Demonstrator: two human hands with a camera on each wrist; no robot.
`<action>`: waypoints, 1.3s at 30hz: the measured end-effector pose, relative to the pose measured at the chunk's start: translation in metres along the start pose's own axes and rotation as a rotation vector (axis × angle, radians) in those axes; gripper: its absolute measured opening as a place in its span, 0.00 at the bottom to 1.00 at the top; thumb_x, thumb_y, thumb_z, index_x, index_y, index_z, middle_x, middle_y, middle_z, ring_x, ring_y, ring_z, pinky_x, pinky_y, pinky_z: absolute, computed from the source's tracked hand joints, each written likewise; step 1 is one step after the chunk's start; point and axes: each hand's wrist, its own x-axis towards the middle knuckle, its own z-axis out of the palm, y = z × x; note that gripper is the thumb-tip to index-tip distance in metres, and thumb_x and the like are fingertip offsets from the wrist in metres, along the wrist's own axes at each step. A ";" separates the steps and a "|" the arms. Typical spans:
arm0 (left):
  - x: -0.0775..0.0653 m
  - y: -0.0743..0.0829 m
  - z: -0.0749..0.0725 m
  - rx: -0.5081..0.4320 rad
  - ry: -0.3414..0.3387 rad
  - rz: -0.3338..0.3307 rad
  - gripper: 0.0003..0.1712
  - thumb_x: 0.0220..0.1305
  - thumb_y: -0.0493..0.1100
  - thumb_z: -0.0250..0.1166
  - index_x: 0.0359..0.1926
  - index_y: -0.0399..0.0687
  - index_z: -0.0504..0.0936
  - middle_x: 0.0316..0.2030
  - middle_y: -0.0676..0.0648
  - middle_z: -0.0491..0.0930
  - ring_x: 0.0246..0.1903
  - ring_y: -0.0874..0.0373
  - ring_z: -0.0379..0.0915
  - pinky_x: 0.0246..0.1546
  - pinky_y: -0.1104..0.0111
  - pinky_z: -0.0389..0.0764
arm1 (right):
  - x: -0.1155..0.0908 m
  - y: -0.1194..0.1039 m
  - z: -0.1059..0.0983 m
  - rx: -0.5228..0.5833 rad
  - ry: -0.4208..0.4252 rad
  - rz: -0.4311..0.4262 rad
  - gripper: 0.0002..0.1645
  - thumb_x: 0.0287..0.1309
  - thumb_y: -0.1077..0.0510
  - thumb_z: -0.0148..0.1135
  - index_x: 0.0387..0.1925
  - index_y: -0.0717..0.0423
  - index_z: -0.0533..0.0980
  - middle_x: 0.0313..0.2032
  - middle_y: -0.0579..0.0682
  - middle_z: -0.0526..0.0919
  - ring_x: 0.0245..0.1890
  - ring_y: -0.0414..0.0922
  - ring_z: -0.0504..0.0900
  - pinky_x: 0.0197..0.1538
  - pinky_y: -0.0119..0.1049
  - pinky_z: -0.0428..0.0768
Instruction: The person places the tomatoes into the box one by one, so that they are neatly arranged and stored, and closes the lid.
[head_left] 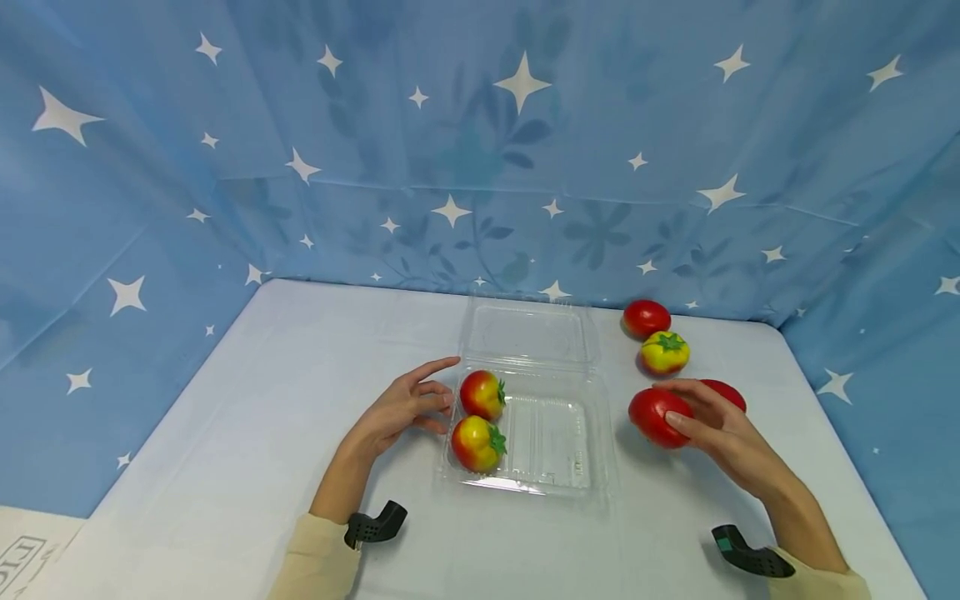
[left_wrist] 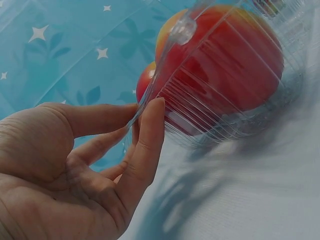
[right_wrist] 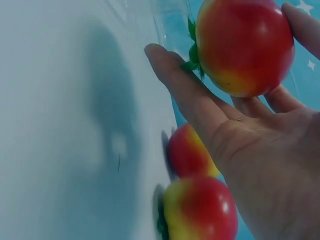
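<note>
A clear plastic clamshell box [head_left: 551, 433] lies open on the table, its lid [head_left: 531, 333] folded back. Two red-and-yellow tomatoes [head_left: 477, 444] with green leafy tops sit along its left side. My left hand [head_left: 405, 408] pinches the box's left rim between thumb and fingers, as the left wrist view shows. To the right of the box, my right hand [head_left: 723, 429] grips another tomato [right_wrist: 245, 47], thumb and fingers around its sides. That tomato is held above the table, its leafy top facing the index finger in the right wrist view.
Behind the right hand lie a red tomato [head_left: 647, 318], a yellow-topped tomato [head_left: 663, 353] and another red one [head_left: 726, 393], partly hidden by the hand. A blue star-patterned curtain [head_left: 480, 150] surrounds the white table [head_left: 315, 350] at the back and sides.
</note>
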 end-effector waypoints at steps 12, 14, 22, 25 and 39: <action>0.000 0.000 0.000 -0.004 -0.004 0.002 0.38 0.72 0.36 0.62 0.80 0.53 0.63 0.39 0.49 0.78 0.36 0.56 0.80 0.35 0.67 0.90 | 0.013 -0.016 0.024 -0.080 0.022 -0.064 0.35 0.66 0.60 0.66 0.72 0.50 0.66 0.65 0.32 0.70 0.62 0.30 0.72 0.50 0.34 0.88; 0.000 0.000 0.000 -0.006 -0.005 0.002 0.38 0.72 0.36 0.62 0.79 0.53 0.63 0.39 0.49 0.78 0.36 0.56 0.80 0.36 0.67 0.90 | 0.015 -0.019 0.027 -0.081 0.043 -0.080 0.35 0.65 0.61 0.67 0.70 0.49 0.66 0.67 0.32 0.68 0.64 0.31 0.69 0.50 0.33 0.88; 0.000 0.000 0.000 -0.008 -0.005 0.001 0.38 0.72 0.36 0.62 0.80 0.53 0.63 0.40 0.49 0.78 0.36 0.56 0.80 0.36 0.66 0.90 | 0.020 -0.029 0.036 -0.104 0.101 -0.094 0.34 0.65 0.61 0.69 0.69 0.46 0.68 0.64 0.35 0.71 0.62 0.35 0.71 0.49 0.31 0.88; 0.000 -0.001 0.000 -0.011 -0.008 0.003 0.38 0.72 0.35 0.62 0.80 0.53 0.63 0.40 0.49 0.78 0.36 0.56 0.80 0.36 0.66 0.90 | 0.022 -0.031 0.039 -0.107 0.089 -0.076 0.38 0.63 0.60 0.71 0.71 0.48 0.67 0.62 0.33 0.71 0.60 0.33 0.73 0.48 0.32 0.89; 0.000 -0.001 -0.001 -0.020 -0.007 0.005 0.39 0.72 0.35 0.63 0.80 0.52 0.63 0.40 0.49 0.78 0.35 0.56 0.81 0.36 0.67 0.90 | 0.036 -0.039 0.056 -0.037 -0.064 -0.144 0.49 0.54 0.65 0.76 0.76 0.51 0.64 0.68 0.43 0.70 0.61 0.34 0.77 0.52 0.35 0.89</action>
